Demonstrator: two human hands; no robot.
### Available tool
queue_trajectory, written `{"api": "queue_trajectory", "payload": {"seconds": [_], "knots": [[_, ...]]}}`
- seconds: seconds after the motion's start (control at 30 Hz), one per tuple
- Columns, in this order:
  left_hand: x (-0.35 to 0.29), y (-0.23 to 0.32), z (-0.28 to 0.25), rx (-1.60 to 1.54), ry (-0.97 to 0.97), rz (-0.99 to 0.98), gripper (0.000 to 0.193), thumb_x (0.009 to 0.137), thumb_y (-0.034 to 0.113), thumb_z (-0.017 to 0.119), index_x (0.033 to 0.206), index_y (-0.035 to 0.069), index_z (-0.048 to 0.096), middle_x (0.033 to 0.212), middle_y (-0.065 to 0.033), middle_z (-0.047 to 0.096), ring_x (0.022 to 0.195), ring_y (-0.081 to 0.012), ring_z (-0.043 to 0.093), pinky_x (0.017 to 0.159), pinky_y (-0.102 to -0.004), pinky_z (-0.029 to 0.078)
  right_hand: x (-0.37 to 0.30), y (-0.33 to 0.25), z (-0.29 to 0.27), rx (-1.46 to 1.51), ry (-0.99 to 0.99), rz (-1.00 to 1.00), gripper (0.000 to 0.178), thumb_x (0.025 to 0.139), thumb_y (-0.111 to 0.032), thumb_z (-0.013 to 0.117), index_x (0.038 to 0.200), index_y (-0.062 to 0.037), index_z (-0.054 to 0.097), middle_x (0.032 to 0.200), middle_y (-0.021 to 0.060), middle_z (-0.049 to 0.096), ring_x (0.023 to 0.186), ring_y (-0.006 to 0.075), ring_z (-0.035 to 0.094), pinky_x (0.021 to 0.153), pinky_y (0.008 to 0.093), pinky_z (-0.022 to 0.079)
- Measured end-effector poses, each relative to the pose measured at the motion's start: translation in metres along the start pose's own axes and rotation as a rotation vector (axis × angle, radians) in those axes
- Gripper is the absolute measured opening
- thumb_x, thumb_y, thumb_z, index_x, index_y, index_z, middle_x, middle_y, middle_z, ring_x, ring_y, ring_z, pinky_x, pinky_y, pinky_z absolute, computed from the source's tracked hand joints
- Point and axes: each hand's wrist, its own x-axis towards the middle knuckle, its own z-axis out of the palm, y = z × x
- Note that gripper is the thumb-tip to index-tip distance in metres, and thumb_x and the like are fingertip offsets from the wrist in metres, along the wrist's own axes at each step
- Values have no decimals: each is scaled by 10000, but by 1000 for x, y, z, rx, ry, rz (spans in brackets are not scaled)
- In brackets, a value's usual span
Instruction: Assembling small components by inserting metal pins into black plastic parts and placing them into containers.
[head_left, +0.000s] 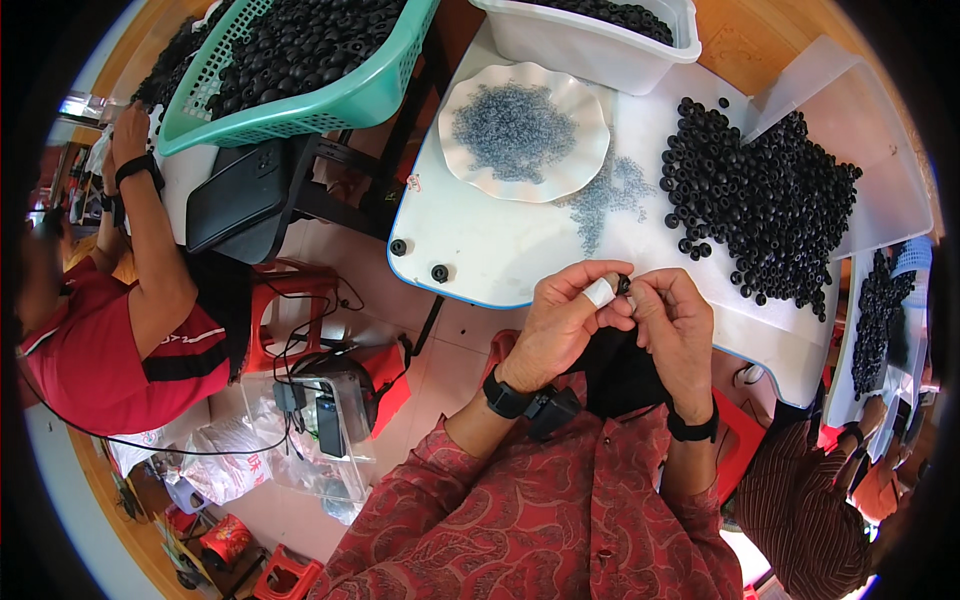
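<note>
In front of my chest, over the near edge of the white table (480,262), my two hands meet. My left hand (562,318) is closed, pinching a small round black part (623,285) between thumb and fingers. White tape (599,292) wraps a digit of that hand. Beside it my right hand (676,325) is also closed, its thumb and fingertips pressed together close to the black part. Whatever lies between those right fingertips is hidden. Beyond my hands, small clear rings (603,200) are scattered on the table, and a pile of black ring-shaped parts (755,190) spreads to the right.
A scalloped white plate (470,175) holds more clear rings. Behind it stands a white tub (600,50) of black parts; a clear bin (870,150) lies tipped at right. Two black parts (440,272) sit near the left corner. Co-workers sit left (150,320) and right (805,510).
</note>
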Motion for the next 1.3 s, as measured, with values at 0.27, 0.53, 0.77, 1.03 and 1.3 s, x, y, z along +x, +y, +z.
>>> {"api": "queue_trajectory", "payload": {"seconds": [0.27, 0.53, 0.77, 1.03, 1.3], "knots": [[-1, -3, 5, 3, -1, -6, 277, 962, 66, 531, 1215, -40, 572, 956, -88, 640, 799, -137, 647, 715, -278, 581, -4, 2, 0, 137, 86, 102, 92, 940, -94, 596, 948, -3, 580, 740, 30, 626, 529, 30, 497, 428, 168, 368], [1, -2, 7, -27, -9, -48, 266, 966, 80, 533, 1203, -35, 570, 997, -119, 649, 807, -132, 660, 713, -289, 594, -11, 27, -20, 537, 9, 186, 315, 1020, -200, 454, 1193, 25, 589, 814, 31, 598, 574, 63, 506, 481, 191, 396], [0, -4, 8, 5, 10, -30, 273, 963, 75, 531, 1205, -44, 571, 993, -125, 647, 823, -132, 645, 694, -254, 581, -15, 25, -27, 692, -50, 170, 348, 1013, -129, 427, 1299, 48, 516, 1010, 87, 605, 780, 144, 585, 671, 267, 483], [1, -4, 7, 8, -9, -34, 273, 957, 68, 538, 1205, -44, 567, 1016, -124, 648, 836, -131, 645, 722, -258, 577, -17, 26, -26, 605, -54, 90, 303, 976, -4, 435, 1260, 59, 519, 1100, 143, 622, 890, 179, 641, 742, 283, 540], [1, -7, 7, -55, -79, -58, 285, 960, 55, 529, 1224, -47, 552, 1018, -98, 637, 856, -138, 654, 748, -268, 589, -19, 22, -27, 335, 18, 45, 214, 974, -74, 521, 1142, 47, 576, 947, 130, 667, 764, 140, 656, 655, 236, 535]]}}
